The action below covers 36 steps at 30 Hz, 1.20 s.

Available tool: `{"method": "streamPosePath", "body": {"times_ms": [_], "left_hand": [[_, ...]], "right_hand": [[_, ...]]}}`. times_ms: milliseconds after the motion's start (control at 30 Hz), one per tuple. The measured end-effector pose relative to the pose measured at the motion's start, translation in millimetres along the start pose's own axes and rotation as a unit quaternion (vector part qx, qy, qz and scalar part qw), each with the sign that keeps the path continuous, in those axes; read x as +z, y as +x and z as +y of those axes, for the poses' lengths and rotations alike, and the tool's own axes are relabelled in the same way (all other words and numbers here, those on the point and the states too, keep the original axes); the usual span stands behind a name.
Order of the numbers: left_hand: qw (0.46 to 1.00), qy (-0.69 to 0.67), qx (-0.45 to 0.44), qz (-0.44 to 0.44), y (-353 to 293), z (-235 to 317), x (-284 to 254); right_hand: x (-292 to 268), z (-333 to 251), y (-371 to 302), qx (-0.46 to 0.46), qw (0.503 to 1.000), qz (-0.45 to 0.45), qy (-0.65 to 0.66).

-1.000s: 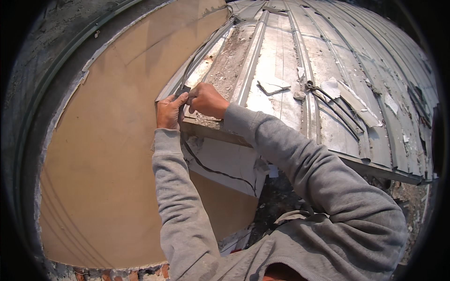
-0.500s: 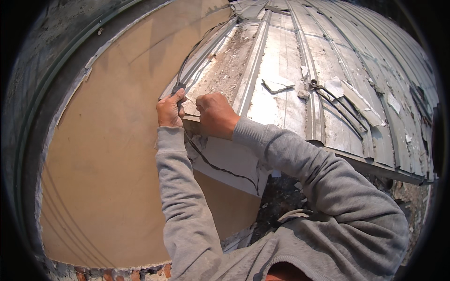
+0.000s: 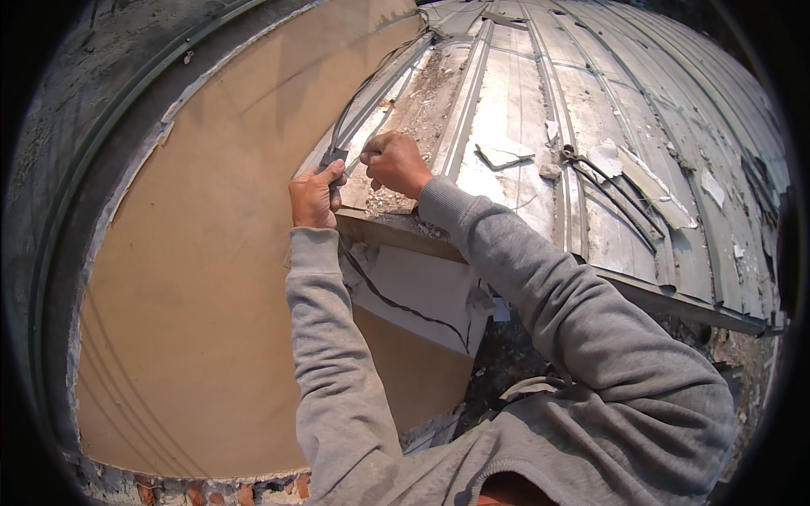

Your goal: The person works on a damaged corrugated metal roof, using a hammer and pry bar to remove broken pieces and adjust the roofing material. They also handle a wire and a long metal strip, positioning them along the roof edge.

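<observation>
While I lean toward the corner of the metal roof point(image 3: 591, 101), my left hand point(image 3: 314, 196) is closed around a dark cable point(image 3: 354, 110), with the thumb pressed on top of it, just at the roof's lower corner. My right hand point(image 3: 395, 162) is just beside the left one, curled into a loose fist, and its fingers pinch something thin at the same place; I cannot tell if it is the same cable or a small tool. The cable runs from my left hand up along the left edge of the roof, close to a raised rib, toward the top corner. Under my hands the roof edge carries dust and crumbs of debris point(image 3: 422, 101). A second black cable point(image 3: 405, 305) hangs below the edge, across a pale panel point(image 3: 430, 287). On the left of the roof stands a large tan wall point(image 3: 211, 278), smooth and plain. Further right on the roof lie flat broken pieces point(image 3: 502, 153) and a bundle of dark wires point(image 3: 620, 198), well apart from my hands. Both my sleeves point(image 3: 540, 287) are grey.
</observation>
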<state>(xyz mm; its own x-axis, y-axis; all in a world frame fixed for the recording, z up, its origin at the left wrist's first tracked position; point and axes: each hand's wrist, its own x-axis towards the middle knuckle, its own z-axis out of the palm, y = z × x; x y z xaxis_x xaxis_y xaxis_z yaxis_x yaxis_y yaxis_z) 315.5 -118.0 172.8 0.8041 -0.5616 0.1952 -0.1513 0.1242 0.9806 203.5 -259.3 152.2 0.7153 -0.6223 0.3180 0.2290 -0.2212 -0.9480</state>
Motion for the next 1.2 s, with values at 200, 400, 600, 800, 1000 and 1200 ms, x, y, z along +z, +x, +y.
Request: {"method": "streamPosePath", "body": {"times_ms": [200, 400, 600, 800, 1000, 1200], "left_hand": [[1.000, -0.012, 0.012, -0.004, 7, 10, 0], [0.999, 0.037, 0.026, -0.005, 15, -2, -9], [1.000, -0.008, -0.011, -0.024, 13, -4, -21], [1.000, 0.007, 0.014, 0.024, 17, 2, -16], [0.999, 0.019, 0.032, 0.033, 13, -4, -16], [0.999, 0.012, 0.018, 0.028, 5, 5, -23]], "right_hand": [[0, -2, -22, 0.022, 0.939, -0.278, 0.202], [0, 0, 1, 0.219, 0.858, -0.149, 0.440], [13, 25, 22, -0.247, 0.951, 0.012, -0.186], [24, -3, -13, 0.058, 0.953, -0.288, 0.074], [0, -19, -3, 0.058, 0.943, -0.183, 0.272], [-112, -15, 15, -0.107, 0.965, -0.125, -0.202]]}}
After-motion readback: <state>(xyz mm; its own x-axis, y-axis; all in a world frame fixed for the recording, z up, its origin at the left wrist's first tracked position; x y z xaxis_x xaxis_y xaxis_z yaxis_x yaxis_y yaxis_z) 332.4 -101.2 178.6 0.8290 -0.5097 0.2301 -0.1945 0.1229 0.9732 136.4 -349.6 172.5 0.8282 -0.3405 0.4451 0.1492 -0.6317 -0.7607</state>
